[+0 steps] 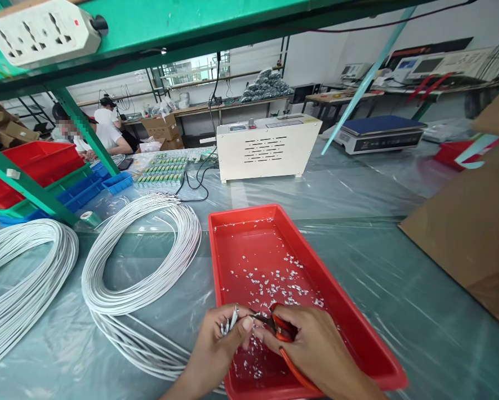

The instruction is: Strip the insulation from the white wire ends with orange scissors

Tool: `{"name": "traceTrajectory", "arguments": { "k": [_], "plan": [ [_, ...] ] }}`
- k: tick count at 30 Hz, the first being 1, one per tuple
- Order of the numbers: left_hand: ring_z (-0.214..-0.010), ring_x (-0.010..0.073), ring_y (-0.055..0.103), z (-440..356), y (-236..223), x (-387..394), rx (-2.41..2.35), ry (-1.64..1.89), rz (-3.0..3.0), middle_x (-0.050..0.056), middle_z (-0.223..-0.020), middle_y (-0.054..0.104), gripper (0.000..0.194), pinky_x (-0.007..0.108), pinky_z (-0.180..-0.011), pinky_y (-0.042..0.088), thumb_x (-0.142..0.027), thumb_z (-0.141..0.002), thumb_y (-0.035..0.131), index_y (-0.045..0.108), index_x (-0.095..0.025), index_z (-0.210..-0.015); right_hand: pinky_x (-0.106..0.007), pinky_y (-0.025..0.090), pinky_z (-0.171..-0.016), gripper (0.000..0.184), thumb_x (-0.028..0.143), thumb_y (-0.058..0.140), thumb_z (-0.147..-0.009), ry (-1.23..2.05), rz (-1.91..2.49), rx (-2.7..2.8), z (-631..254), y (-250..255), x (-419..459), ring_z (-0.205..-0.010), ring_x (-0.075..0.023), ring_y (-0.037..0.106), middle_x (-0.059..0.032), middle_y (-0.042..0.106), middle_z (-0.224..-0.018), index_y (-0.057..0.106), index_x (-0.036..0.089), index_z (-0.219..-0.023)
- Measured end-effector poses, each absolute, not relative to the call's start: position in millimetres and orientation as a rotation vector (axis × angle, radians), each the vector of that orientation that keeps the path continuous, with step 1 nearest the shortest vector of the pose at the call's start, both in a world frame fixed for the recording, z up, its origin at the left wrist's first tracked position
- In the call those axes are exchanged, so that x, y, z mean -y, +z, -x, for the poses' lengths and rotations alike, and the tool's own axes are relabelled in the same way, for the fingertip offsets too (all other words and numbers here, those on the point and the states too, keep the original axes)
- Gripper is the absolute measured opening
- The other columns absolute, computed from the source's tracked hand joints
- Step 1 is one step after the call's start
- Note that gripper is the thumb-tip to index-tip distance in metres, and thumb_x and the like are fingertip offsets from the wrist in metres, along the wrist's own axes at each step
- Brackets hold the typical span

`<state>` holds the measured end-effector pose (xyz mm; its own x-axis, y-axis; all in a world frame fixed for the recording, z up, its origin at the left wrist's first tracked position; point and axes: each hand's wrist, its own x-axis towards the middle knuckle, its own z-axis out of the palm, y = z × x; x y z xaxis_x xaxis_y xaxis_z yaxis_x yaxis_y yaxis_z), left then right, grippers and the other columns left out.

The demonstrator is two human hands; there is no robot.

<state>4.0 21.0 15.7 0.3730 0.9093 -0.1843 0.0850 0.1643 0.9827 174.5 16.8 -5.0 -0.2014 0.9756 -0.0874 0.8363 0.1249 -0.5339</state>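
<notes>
My left hand (220, 344) is closed around several white cable ends (231, 322) over the near part of a red tray (311, 253). In my right hand (316, 339) is a pair of cutting pliers (288, 361) with red-orange handles, its dark jaws close to my left fingertips. Small white and silvery scraps (282, 283) lie scattered on the tray floor. From a large coil of white cable (182, 244) on the left, strands run toward my left wrist. My fingers hide the very tips of the cables at the jaws.
A second white cable coil (53, 261) lies at far left. Behind the tray stand a cream metal box (270, 150) and a blue-topped scale (378, 133). Cardboard (474, 233) borders the right side. A green shelf beam (191, 28) with a power strip (45, 30) crosses overhead. Two people sit far back.
</notes>
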Motion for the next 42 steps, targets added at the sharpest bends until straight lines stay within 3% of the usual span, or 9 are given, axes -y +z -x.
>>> {"name": "traceTrajectory", "arguments": {
  "k": [9, 15, 21, 25, 28, 32, 36, 42],
  "plan": [
    [-0.055, 0.0083, 0.045, -2.9, 8.0, -20.8, -1.050, 0.800, -1.303, 0.002, -0.058, 0.051, 0.022, 0.019, -0.056, 0.036, -0.029, -0.079, 0.054, 0.053, -0.008, -0.075, -0.023, 0.015, -0.047, 0.042, 0.048, 0.053, -0.070, 0.741, 1.778, 2.109, -173.0, -3.2, -15.0, -0.046, -0.0076, 0.030, 0.0014, 0.040, -0.048, 0.038, 0.013, -0.053],
    [-0.063, 0.0080, 0.052, -5.9, 2.2, -14.3, -1.188, 0.936, -1.797, 0.001, -0.069, 0.058, 0.013, 0.017, -0.061, 0.039, -0.017, -0.081, 0.051, 0.056, -0.011, -0.071, -0.023, 0.016, -0.049, 0.042, 0.049, 0.049, -0.071, 0.834, 1.845, 2.074, -169.6, -1.5, -13.9, -0.049, -0.0089, 0.029, 0.0008, 0.035, -0.049, 0.037, 0.013, -0.053],
    [-0.064, 0.0076, 0.054, -7.6, 2.9, -12.2, -1.230, 0.944, -1.745, 0.000, -0.070, 0.060, 0.012, 0.015, -0.062, 0.040, -0.019, -0.082, 0.050, 0.058, -0.013, -0.076, -0.023, 0.019, -0.050, 0.031, 0.043, 0.046, -0.072, 0.825, 1.815, 2.038, -171.3, -4.6, -15.8, -0.051, -0.0104, 0.035, -0.0002, 0.048, -0.054, 0.044, 0.015, -0.058],
    [-0.062, 0.0093, 0.053, -9.3, 3.7, -13.1, -1.337, 0.945, -1.634, 0.002, -0.067, 0.060, 0.018, 0.017, -0.059, 0.041, -0.026, -0.080, 0.053, 0.059, -0.011, -0.072, -0.021, 0.028, -0.051, 0.023, 0.035, 0.052, -0.072, 1.239, 1.533, 1.684, -172.0, -7.6, -16.2, -0.056, -0.0106, 0.038, -0.0002, 0.045, -0.060, 0.047, 0.014, -0.064],
    [-0.062, 0.0096, 0.053, -11.1, 4.3, -12.5, -1.341, 0.941, -1.658, 0.002, -0.066, 0.059, 0.019, 0.018, -0.059, 0.041, -0.026, -0.079, 0.053, 0.058, -0.011, -0.069, -0.020, 0.037, -0.062, 0.018, 0.029, 0.061, -0.068, 1.552, 1.260, 1.281, -168.4, -7.7, -17.2, -0.066, -0.0122, 0.046, -0.0022, 0.052, -0.070, 0.055, 0.013, -0.072],
    [-0.060, 0.0084, 0.053, -12.0, 3.9, -11.2, -1.324, 0.947, -1.703, 0.001, -0.065, 0.059, 0.017, 0.017, -0.059, 0.040, -0.023, -0.080, 0.053, 0.057, -0.012, -0.069, -0.019, 0.037, -0.064, 0.019, 0.022, 0.070, -0.057, 1.697, 1.178, 0.931, -160.5, -7.4, -17.8, -0.065, -0.0114, 0.048, -0.0015, 0.055, -0.068, 0.061, 0.013, -0.071],
    [-0.062, 0.0072, 0.055, -11.9, 2.6, -11.0, -1.291, 1.019, -1.714, -0.001, -0.067, 0.060, 0.012, 0.015, -0.061, 0.041, -0.020, -0.080, 0.053, 0.056, -0.012, -0.070, -0.017, 0.034, -0.057, 0.022, 0.017, 0.074, -0.049, 1.772, 1.149, 0.695, -154.4, -6.5, -16.2, -0.056, -0.0074, 0.041, 0.0015, 0.051, -0.060, 0.062, 0.014, -0.067],
    [-0.060, 0.0068, 0.054, -12.4, 5.9, -12.3, -1.289, 1.000, -1.736, -0.001, -0.066, 0.060, 0.015, 0.015, -0.058, 0.040, -0.020, -0.080, 0.052, 0.057, -0.012, -0.069, -0.017, 0.030, -0.055, 0.019, 0.017, 0.073, -0.053, 1.763, 1.124, 0.686, -152.4, -10.1, -14.4, -0.053, -0.0071, 0.035, 0.0033, 0.041, -0.053, 0.062, 0.015, -0.069]
  ]
}}
